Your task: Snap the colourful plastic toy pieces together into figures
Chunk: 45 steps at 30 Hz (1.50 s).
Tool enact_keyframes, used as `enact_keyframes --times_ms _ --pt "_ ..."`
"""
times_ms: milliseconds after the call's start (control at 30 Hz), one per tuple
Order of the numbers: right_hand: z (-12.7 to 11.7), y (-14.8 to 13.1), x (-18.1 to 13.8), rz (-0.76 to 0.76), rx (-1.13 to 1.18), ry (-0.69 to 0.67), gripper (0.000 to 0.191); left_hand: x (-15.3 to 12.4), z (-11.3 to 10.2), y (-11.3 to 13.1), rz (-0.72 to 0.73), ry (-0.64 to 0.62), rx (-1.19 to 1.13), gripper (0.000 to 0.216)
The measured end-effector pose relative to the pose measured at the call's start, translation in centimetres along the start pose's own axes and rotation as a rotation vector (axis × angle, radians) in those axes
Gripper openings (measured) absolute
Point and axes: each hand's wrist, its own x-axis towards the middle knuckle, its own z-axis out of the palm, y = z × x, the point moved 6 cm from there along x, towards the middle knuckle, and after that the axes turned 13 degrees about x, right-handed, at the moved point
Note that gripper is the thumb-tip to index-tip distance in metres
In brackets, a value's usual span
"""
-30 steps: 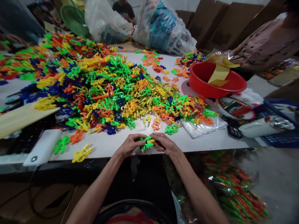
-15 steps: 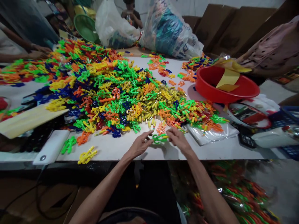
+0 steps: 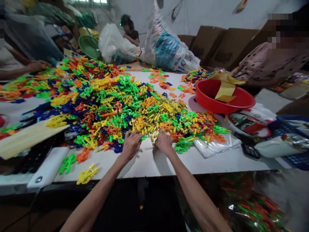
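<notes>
My left hand (image 3: 131, 145) reaches palm down to the front edge of a heap of coloured plastic figures (image 3: 120, 120), thumb and fingers apart. A bit of green plastic shows by its fingertips. My right hand (image 3: 164, 141) is closed, its fingers bent down at the small yellow-capped tubes (image 3: 152, 138); what it grips is hidden under the fingers. A clear thin tube (image 3: 149, 148) lies on the white table between my hands. Right of my right hand lies a green plastic piece (image 3: 182, 145).
A red basin (image 3: 224, 101) with yellow card stands at the right, behind clear plastic bags (image 3: 214, 146). A white power bank (image 3: 49, 166) lies at the left front edge. Large filled bags (image 3: 166, 48) stand at the back. Other people sit at left, right and back.
My hands have left the green piece held between them; it now lies at the right. Both have moved forward to the heap, the right one also leftward. The view has tilted up.
</notes>
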Motion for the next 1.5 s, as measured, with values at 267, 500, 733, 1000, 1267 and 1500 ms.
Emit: enact_keyframes --times_ms 267,500,733,1000,1267,1500 --pt "-2.4 1.7 -1.7 -0.059 0.645 -0.117 0.018 -4.8 1.8 1.6 -0.637 -0.332 -1.128 0.034" --pt "-1.7 0.4 -6.4 -0.105 1.371 -0.607 0.026 -6.0 1.9 3.2 -0.565 -0.556 -1.280 0.034" --pt "-1.2 0.6 -7.2 -0.035 1.452 -0.638 0.023 -5.9 1.2 4.4 -0.505 -0.551 -1.309 0.032" --pt "0.0 1.6 -8.1 0.141 1.562 -0.732 0.025 -6.4 2.4 5.3 -0.513 -0.626 -1.396 0.035" --pt "-0.8 1.6 -8.2 -0.019 1.596 -0.690 0.020 -6.5 3.0 5.4 -0.540 -0.639 -1.454 0.040" --pt "0.0 2.2 -7.7 -0.098 1.325 -0.471 0.024 -6.2 4.1 4.6 -0.538 -0.595 -1.076 0.039"
